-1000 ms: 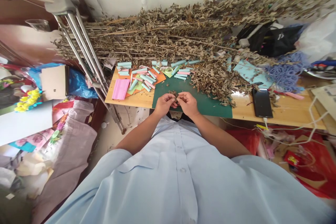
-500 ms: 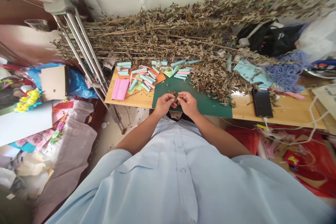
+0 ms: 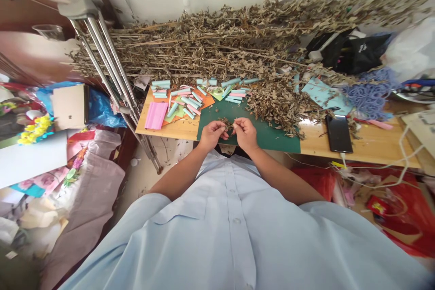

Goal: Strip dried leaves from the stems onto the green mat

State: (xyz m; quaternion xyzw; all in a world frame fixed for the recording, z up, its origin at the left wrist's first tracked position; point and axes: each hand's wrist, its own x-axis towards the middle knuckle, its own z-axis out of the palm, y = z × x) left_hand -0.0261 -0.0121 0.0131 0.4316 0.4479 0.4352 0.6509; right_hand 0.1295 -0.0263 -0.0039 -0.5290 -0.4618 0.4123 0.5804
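Both hands meet over the green mat (image 3: 272,141) near the table's front edge. My left hand (image 3: 214,134) is closed around a small clump of dried leaves (image 3: 225,122), part of which shows above the fingers. Close beside it, my right hand (image 3: 244,133) is pinched at the right side of that clump, on bits of dried leaf. Just beyond to the right lies a loose pile of dried leaves (image 3: 277,106). Rolled paper tubes (image 3: 190,99) in blue and pink lie to the left, on sheets of orange and green paper.
Long dried leafy stems (image 3: 204,45) cover the table's back. A pink paper pad (image 3: 156,115) sits at the left, a black phone (image 3: 339,133) with a cable at the right, near blue cord (image 3: 369,93). Metal crutches (image 3: 108,63) lean at the table's left end.
My right hand has shifted slightly to the right, so a small gap has opened between the hands. The left hand stays about where it was, still around the leaves.
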